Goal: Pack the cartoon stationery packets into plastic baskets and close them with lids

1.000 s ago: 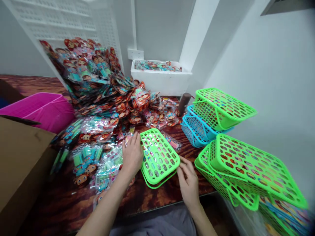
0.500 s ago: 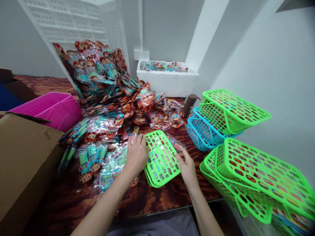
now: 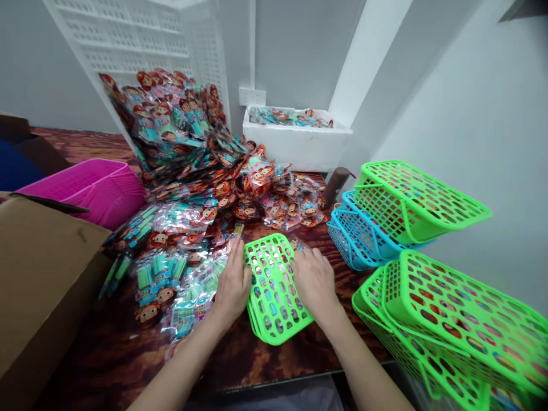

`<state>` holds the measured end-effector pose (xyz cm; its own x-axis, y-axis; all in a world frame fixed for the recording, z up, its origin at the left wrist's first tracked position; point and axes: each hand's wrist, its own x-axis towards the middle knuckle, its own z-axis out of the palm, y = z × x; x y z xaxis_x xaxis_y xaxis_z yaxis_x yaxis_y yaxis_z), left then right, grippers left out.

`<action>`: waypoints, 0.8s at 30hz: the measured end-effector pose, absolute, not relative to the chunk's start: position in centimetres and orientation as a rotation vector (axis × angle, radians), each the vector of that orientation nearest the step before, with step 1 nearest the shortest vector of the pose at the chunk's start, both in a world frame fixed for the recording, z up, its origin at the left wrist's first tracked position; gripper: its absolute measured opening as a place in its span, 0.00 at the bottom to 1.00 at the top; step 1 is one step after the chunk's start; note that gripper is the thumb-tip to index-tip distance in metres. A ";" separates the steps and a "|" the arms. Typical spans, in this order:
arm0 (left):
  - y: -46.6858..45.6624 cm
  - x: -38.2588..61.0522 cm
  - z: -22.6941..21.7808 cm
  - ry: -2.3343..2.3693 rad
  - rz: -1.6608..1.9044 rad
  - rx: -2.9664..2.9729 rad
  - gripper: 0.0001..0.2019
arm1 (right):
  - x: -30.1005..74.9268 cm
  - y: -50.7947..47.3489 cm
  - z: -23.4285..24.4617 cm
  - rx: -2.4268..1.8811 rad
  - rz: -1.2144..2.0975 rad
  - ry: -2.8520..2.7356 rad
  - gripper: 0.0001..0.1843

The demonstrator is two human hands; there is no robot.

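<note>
A small lidded green plastic basket [image 3: 276, 294] with oval holes sits at the middle front of the table, colourful pieces showing through its lid. My left hand [image 3: 233, 282] is closed along its left edge, thumb towards the lid. On the right side, my right hand [image 3: 314, 282] curls its fingers over the edge of the lid; its fingertips are partly hidden. Just beyond the right hand lies a clear packet [image 3: 296, 244], mostly covered by it. To the left of my left hand are packets with green sticks and cartoon heads [image 3: 190, 308].
A heap of cartoon packets [image 3: 222, 188] spills from a tipped white crate [image 3: 128, 34]. Behind stands a white foam box [image 3: 295, 142]. Green baskets [image 3: 466, 308] and a blue basket [image 3: 359, 240] are stacked at right. Pink baskets [image 3: 111, 194] and a cardboard box [image 3: 47, 274] stand left.
My right hand has moved forward along the basket's right edge and curled over it. My left hand has slid slightly down the left side. The basket sits a little nearer to me.
</note>
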<state>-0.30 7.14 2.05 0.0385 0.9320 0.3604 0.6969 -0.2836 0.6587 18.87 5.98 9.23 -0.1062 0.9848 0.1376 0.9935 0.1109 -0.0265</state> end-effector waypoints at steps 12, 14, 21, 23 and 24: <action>6.9 -1.5 5.0 1.823 0.883 1.894 0.28 | 18.0 8.3 8.9 -1.940 -0.051 -2.337 0.20; 7.0 -1.7 4.8 1.732 0.966 1.781 0.28 | 18.1 8.7 8.5 -1.841 0.005 -2.298 0.18; 7.1 -2.3 4.6 1.507 1.059 1.318 0.33 | 18.1 9.2 6.7 -1.722 0.335 -2.245 0.28; 7.1 -2.3 4.8 1.525 1.052 1.308 0.33 | 18.0 9.0 6.8 -1.763 0.354 -2.231 0.29; 7.1 -2.4 4.7 1.542 1.038 1.323 0.33 | 18.0 8.9 6.9 -1.781 0.356 -2.226 0.29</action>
